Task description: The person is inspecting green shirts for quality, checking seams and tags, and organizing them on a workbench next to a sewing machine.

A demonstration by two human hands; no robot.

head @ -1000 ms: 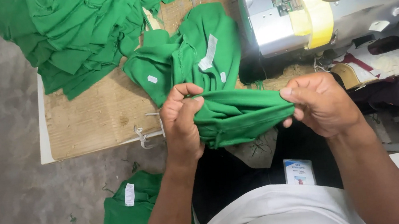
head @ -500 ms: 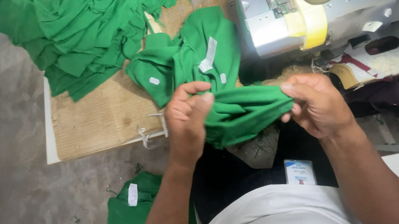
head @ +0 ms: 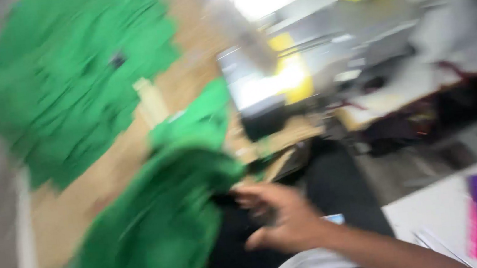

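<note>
although the picture is much blurred, i see the right hand (head: 286,220) with loose fingers, grasping nothing, just beside the green garment (head: 154,231) that hangs low at the left. the left hand is not in view. many green pieces (head: 67,81) lie piled on the desk (head: 68,199), so i judge much work remains.

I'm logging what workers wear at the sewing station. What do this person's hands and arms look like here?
Only one hand, the right, shows clearly, though motion-blurred. It is bare: no glove, and no ring or watch can be made out. The forearm is bare too, with no sleeve reaching it. The left hand is hidden behind green cloth.
</note>
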